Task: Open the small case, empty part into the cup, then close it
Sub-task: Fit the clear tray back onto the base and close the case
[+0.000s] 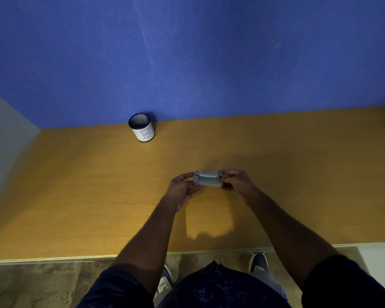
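Two hands meet over the wooden desk [76, 185] in my head view: the left hand [182, 190] and right hand [237, 183] each pinch an end of the small grey case [208, 179], fingers curled tight around it, held above the surface. I can't tell whether its lid is open. The cup [142, 127], marked B, stands well apart by the blue wall [187, 52]
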`<state>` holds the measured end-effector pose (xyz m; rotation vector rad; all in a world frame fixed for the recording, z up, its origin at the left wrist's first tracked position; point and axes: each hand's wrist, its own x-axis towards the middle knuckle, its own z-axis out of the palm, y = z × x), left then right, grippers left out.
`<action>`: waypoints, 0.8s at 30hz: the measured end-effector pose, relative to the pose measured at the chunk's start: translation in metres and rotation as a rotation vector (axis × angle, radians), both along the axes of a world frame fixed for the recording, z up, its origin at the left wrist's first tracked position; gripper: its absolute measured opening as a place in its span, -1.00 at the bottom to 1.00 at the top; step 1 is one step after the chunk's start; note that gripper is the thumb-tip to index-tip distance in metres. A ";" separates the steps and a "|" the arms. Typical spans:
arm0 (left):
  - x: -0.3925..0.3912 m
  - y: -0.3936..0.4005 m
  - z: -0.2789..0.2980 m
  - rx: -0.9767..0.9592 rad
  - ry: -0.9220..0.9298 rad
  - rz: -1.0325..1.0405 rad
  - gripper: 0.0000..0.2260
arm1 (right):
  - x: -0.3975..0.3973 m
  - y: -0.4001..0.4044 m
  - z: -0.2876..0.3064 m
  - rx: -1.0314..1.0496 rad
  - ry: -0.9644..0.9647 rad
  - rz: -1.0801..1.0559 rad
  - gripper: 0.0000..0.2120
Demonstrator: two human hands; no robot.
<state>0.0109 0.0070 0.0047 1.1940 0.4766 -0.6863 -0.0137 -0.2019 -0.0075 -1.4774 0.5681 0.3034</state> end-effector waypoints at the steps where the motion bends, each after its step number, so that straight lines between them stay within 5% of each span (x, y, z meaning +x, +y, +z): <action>1: 0.000 0.000 -0.001 0.001 -0.002 0.000 -0.54 | 0.000 0.000 0.000 0.000 -0.003 0.011 -0.77; 12: -0.003 -0.004 -0.004 0.053 -0.041 0.012 -0.53 | -0.003 0.002 0.002 0.076 -0.024 0.097 -0.42; 24: -0.002 -0.019 -0.010 0.441 -0.281 -0.143 -0.54 | 0.002 0.019 -0.005 -0.167 -0.125 0.060 -0.50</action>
